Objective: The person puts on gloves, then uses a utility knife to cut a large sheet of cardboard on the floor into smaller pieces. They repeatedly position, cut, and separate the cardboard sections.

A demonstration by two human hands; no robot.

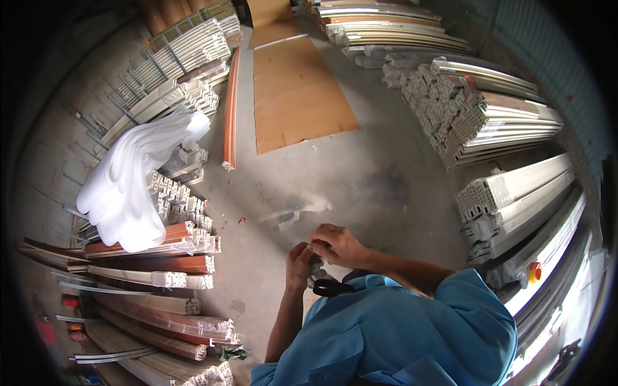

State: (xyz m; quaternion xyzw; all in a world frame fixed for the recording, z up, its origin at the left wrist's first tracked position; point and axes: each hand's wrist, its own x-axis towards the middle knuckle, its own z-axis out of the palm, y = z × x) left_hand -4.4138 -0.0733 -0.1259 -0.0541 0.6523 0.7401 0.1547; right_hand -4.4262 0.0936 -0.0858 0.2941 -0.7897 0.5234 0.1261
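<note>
Close in front of my body, my left hand (298, 265) and my right hand (339, 245) meet, both with fingers closed. The fingertips of the two hands come together in a pinch, and whatever they hold, if anything, is too small to make out. Just below them shows a greyish thing (315, 269), partly hidden by my hands, whose kind I cannot tell. A black curved band or loop (332, 287) lies against the front of my blue shirt (399, 328), under my right wrist.
Long profiles (183, 264) lie on racks at left, ends toward the aisle, with white foam sheeting (132, 186) draped over some. Brown cardboard (299, 96) covers the floor ahead, beside a reddish-brown strip (231, 109). Bundled white profiles (515, 125) are stacked at right. Small debris (291, 217) lies nearby.
</note>
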